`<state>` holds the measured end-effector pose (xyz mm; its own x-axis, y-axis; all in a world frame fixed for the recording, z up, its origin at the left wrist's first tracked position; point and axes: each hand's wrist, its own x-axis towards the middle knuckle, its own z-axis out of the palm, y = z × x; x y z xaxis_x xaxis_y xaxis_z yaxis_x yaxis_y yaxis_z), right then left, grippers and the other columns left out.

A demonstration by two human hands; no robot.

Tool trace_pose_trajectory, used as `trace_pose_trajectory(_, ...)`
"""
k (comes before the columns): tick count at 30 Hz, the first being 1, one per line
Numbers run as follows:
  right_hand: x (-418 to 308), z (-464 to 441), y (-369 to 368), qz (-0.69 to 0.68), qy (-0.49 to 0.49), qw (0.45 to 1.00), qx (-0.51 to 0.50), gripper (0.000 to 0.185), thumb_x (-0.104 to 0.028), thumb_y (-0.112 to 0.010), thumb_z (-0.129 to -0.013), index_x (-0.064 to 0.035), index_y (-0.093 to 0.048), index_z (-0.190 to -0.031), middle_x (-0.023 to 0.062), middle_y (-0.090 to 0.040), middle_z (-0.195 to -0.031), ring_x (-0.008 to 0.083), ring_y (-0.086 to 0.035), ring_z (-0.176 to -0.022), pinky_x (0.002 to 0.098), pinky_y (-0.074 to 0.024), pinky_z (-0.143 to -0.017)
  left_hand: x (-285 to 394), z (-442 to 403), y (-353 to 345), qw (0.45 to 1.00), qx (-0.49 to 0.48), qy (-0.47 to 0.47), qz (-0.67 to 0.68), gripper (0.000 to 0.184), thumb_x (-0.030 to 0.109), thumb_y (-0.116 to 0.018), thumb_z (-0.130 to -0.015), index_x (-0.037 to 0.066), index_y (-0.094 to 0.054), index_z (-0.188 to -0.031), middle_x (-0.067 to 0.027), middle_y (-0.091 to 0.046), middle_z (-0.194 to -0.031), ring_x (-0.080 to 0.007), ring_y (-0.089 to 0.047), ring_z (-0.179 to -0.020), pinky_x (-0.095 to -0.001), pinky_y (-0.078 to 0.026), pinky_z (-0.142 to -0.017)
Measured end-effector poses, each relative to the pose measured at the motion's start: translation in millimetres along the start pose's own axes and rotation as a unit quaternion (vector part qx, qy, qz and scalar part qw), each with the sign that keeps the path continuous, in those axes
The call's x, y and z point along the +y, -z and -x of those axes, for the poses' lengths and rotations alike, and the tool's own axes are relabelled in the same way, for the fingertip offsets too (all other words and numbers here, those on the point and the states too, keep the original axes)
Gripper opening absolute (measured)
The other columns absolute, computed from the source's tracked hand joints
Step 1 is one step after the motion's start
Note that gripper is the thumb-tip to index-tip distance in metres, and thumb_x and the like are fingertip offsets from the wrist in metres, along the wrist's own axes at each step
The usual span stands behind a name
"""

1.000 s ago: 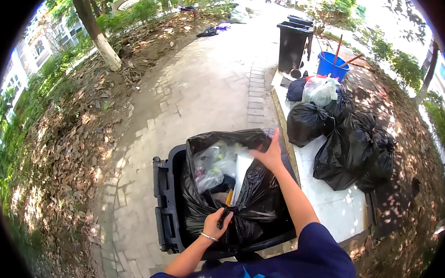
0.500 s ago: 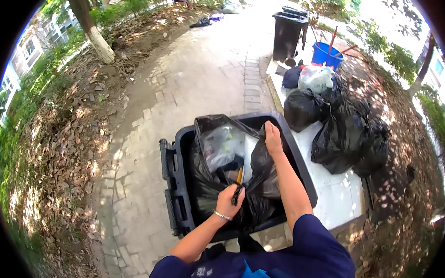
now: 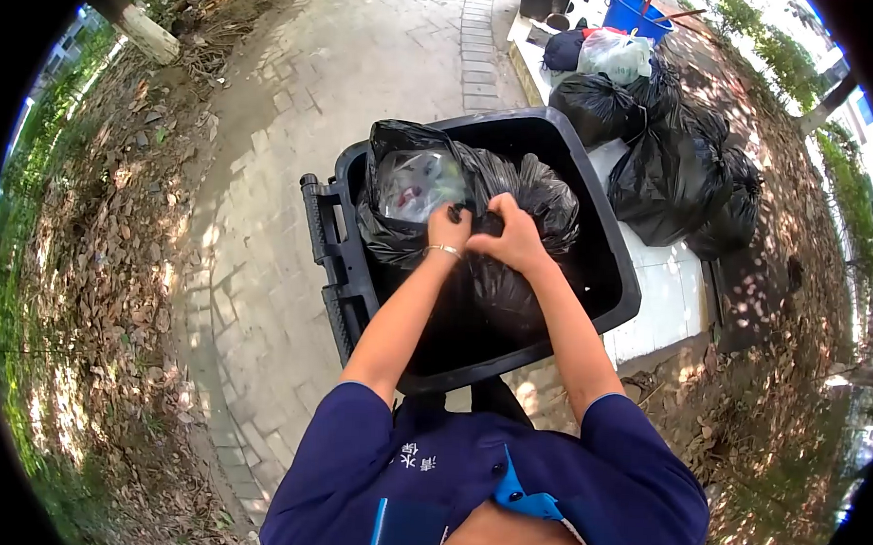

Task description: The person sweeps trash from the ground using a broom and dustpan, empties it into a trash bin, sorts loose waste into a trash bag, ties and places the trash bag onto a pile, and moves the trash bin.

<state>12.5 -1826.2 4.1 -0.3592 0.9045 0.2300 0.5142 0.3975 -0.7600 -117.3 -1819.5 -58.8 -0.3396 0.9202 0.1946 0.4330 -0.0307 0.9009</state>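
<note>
A black garbage bag [image 3: 542, 201] sits inside a large dark wheeled bin [image 3: 624, 271]. Through the bag's open mouth on the left a clear plastic bag of rubbish [image 3: 421, 186] shows. My left hand [image 3: 446, 232], with a bracelet at the wrist, is closed on gathered black plastic at the bag's near edge. Close beside it, my right hand [image 3: 512, 239] is curled round another bunched part of the same bag. Both hands are over the middle of the bin, almost touching. The fingertips are partly hidden by the plastic.
Several full black garbage bags [image 3: 665, 175] and a pale bag [image 3: 613, 56] lie on a white tiled slab [image 3: 665, 292] to the right. Behind them stands a blue bucket [image 3: 638, 15] with sticks in it. A paved path [image 3: 368, 45] runs ahead; leaf-covered ground [image 3: 105, 287] borders it.
My right hand has come from the bag's far right edge to beside my left hand, drawing the plastic inward. The bag's mouth is narrower, and the view has tilted down.
</note>
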Motion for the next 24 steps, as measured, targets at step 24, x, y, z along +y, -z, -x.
trace_pose_trajectory(24, 18.1, 6.9, -48.8, 0.080, 0.103, 0.987, 0.090, 0.018, -0.017, -0.061, -0.064, -0.0103, -0.046, -0.055, 0.0067, -0.048, -0.049, 0.0260, -0.049, -0.050, 0.0322, -0.0323, -0.048, 112.1, 16.2, 117.1, 0.896, -0.031, -0.347, -0.274, 0.033, 0.027, -0.061, -0.063, 0.006, -0.049, -0.086, -0.0068, -0.054, -0.076, -0.0240, -0.057, -0.059, -0.0330, -0.046, -0.050)
